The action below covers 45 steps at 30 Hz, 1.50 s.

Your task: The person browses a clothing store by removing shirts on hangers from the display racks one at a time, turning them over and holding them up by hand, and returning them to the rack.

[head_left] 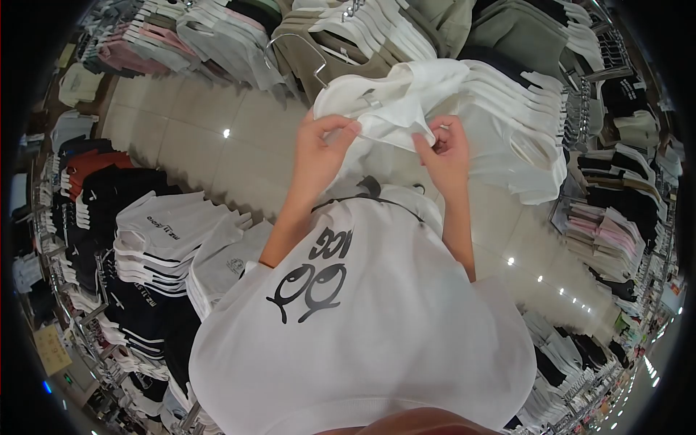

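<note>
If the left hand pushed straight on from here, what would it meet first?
Most likely the white shirt that the left hand is pinching, since its fabric lies directly ahead. Beyond that, probably the khaki garment hanging behind, though depth is unclear.

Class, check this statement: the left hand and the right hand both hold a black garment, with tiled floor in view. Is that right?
Not quite: the garment is white, not black, as the head view shows. The left hand and right hand do both hold it, with tiled floor in view.
</note>
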{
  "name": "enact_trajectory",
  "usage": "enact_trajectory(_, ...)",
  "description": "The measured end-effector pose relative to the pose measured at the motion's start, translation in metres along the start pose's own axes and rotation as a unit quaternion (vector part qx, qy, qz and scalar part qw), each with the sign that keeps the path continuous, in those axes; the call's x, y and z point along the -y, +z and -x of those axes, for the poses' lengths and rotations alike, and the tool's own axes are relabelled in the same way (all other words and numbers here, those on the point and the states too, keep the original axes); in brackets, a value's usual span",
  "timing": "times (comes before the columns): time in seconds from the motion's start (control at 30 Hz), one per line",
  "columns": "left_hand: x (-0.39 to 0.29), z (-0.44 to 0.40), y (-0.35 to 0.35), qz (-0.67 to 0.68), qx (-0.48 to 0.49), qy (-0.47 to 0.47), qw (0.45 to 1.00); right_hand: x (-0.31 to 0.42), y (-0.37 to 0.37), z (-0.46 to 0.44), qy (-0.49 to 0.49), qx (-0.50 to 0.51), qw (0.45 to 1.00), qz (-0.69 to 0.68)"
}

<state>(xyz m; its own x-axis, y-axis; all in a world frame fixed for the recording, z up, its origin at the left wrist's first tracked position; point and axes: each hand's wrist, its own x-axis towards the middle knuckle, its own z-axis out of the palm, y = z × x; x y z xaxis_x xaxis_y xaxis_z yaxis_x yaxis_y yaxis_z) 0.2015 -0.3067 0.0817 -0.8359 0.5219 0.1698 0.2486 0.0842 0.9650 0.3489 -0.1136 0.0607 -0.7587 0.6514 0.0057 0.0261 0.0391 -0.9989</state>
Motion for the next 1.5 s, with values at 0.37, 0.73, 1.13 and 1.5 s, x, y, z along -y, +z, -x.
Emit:
enact_trajectory(0.37, -0.010, -0.013, -0.039, -0.012, 0.069, 0.039, 0.997, 0.026, -0.009, -0.014, -0.323, -0.018, 0.804, 0.499)
enact_trajectory(0.73, -0.053, -0.014, 0.023, -0.138, 0.105, 0.291, 0.941, 0.003, 0.047, -0.008, -0.194, 0.003, 0.949, 0.250)
enact_trajectory(1.13, 0.035, 0.015, -0.015, 0.075, -0.360, 0.116, 0.923, 0.035, -0.021, 0.001, -0.123, -0.137, 0.973, 0.138)
enact_trajectory(1.5, 0.121, -0.003, -0.029, 0.269, -0.109, -0.200, 0.936, 0.044, -0.062, 0.010, -0.136, -0.195, 0.960, 0.145)
